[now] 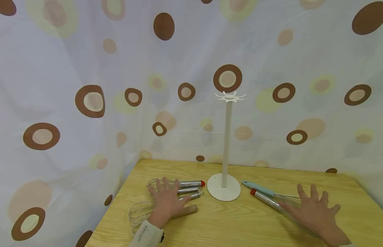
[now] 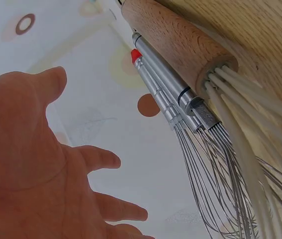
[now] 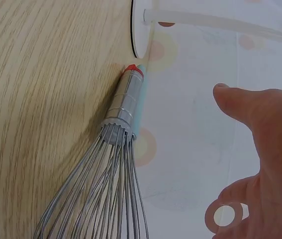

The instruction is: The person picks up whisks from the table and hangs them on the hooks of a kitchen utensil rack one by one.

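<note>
Hovering at the bottom of the head view, the left hand (image 1: 167, 202) is wide open, fingers straight and spread, with nothing in its grasp. The right hand (image 1: 316, 212), at lower right, is just as wide open and holds nothing; the wrist views show both hands apart from the whisks. Under and beside the left hand lie, nearest first, a wooden-handled whisk (image 1: 188, 210), a silver whisk (image 1: 192, 196), a second silver whisk (image 1: 189, 190) and a red-ended whisk (image 1: 190, 184). By the right hand, a red-tipped whisk (image 1: 267, 199) rests just in front of a blue-handled whisk (image 1: 259, 188). Farther back, at right of centre, a white stand (image 1: 227, 144) rises from the wooden table (image 1: 228, 226), before a spotted cloth (image 1: 191, 51) filling the top. The left wrist view shows the thick cream wires of the wooden-handled whisk, which the hand mostly covers from above. The right wrist view shows wires fanning from the red-tipped whisk to the bottom edge, while only a sliver of the blue handle peeps out behind. The hooked top of the stand appears in the head view alone. Both hands are cut off in their wrist views, and the lettering on the left sleeve (image 1: 146, 235) is hard to read.
</note>
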Demonstrator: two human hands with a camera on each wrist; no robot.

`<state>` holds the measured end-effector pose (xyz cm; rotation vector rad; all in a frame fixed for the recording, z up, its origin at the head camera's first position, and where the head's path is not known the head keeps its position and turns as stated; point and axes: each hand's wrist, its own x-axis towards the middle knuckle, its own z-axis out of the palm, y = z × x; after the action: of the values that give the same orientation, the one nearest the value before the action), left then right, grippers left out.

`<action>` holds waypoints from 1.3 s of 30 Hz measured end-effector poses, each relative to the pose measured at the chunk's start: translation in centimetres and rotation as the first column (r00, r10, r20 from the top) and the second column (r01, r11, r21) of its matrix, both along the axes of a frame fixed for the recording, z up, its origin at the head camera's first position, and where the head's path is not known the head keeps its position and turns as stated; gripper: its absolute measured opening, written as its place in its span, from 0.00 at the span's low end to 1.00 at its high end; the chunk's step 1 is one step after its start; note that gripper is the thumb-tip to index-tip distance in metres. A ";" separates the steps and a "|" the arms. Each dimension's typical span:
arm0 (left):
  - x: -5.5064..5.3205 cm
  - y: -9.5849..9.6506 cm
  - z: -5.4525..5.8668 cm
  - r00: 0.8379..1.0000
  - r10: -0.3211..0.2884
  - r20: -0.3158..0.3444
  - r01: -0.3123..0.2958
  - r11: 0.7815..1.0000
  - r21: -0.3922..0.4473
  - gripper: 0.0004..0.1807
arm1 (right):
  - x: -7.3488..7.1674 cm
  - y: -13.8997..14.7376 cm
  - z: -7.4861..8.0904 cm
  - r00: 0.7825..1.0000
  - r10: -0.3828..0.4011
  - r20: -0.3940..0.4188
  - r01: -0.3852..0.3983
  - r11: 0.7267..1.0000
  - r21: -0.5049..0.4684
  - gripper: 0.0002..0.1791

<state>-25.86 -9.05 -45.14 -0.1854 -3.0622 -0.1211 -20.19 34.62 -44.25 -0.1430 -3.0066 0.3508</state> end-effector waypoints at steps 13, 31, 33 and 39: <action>-3.3 1.8 0.7 0.967 -0.255 0.023 0.230 0.905 0.358 0.42 | -2.7 -2.2 2.9 0.984 0.162 -0.070 -0.176 0.915 -0.364 0.44; -8.9 10.9 1.7 0.861 -0.506 -0.048 0.231 0.307 0.923 0.27 | -11.6 -12.4 9.9 0.880 0.356 -0.315 -0.443 0.376 -0.814 0.31; -9.2 11.6 1.7 0.862 -0.504 -0.061 0.221 0.264 0.939 0.26 | -12.3 -13.5 10.8 0.874 0.359 -0.326 -0.450 0.347 -0.823 0.31; -10.0 13.6 0.6 0.889 -0.448 -0.095 0.241 0.282 0.929 0.19 | -14.3 -15.5 12.7 0.884 0.318 -0.344 -0.440 0.313 -0.842 0.31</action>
<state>-35.86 4.54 -44.59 -0.7746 -2.4508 -1.9381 -34.47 19.17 -31.51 0.5206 -2.2741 1.9546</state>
